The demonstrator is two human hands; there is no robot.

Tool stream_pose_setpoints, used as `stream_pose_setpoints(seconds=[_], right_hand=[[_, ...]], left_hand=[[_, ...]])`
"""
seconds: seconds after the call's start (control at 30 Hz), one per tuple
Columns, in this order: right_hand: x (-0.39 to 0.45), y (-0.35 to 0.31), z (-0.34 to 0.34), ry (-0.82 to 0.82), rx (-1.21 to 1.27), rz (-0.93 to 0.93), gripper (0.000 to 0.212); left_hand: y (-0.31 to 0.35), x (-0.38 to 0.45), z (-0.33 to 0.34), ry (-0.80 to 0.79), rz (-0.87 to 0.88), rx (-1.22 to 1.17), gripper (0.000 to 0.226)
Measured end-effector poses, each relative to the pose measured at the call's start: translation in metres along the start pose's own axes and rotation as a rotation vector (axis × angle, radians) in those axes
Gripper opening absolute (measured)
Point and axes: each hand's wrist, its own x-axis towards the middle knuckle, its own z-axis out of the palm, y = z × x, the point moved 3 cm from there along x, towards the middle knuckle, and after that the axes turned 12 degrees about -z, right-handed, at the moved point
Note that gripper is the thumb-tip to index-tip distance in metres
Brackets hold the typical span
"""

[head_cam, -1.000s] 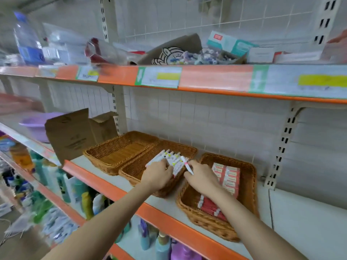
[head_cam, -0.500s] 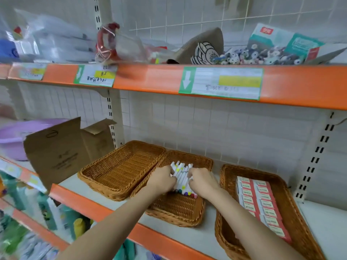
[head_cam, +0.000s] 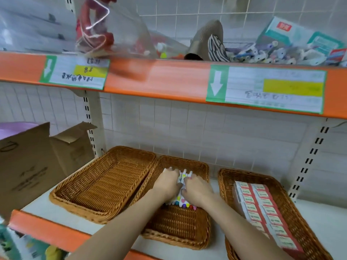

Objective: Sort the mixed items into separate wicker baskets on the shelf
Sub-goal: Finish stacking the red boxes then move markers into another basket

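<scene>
We press our left hand (head_cam: 167, 182) and right hand (head_cam: 197, 188), fingers curled, onto the markers (head_cam: 181, 200) in the middle wicker basket (head_cam: 176, 233); releasing carelessly could let them roll askew.

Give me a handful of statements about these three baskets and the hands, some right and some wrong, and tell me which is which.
1. Both hands are in the middle basket. True: the left hand and the right hand rest on a row of markers there.
2. The left basket is full of markers. False: it holds nothing visible.
3. The right basket holds red and white boxes. True.
4. The markers lie in the right basket. False: they lie in the middle basket.
5. A cardboard box stands left of the baskets. True.
</scene>
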Motion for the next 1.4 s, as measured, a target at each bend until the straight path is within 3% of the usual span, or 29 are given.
stream_pose_setpoints(seconds=[0.2, 0.3, 0.5, 0.73, 1.03, 1.4], right_hand=[[-0.019, -0.005, 0.003, -0.008, -0.052, -0.026, 0.046], [-0.029, -0.006, 0.008, -0.061, -0.062, -0.024, 0.056], [-0.062, -0.009, 0.009, -0.100, 0.037, 0.051, 0.074], [-0.115, -0.001, 0.004, 0.037, 0.099, 0.111, 0.069], [-0.218, 0.037, 0.008, 0.028, 0.097, 0.247, 0.068], [-0.357, 0.099, 0.024, 0.030, 0.051, 0.286, 0.071]], left_hand=[[-0.002, -0.004, 0.007, -0.088, 0.134, 0.249, 0.046], [-0.007, -0.013, 0.005, -0.102, 0.193, 0.243, 0.049], [-0.015, -0.025, 0.010, -0.357, 0.200, 0.355, 0.067], [0.007, -0.051, 0.002, -0.279, 0.273, 0.216, 0.066], [0.089, -0.124, 0.011, -0.242, 0.368, 0.173, 0.070], [0.199, -0.229, 0.049, -0.166, 0.452, 0.179, 0.070]])
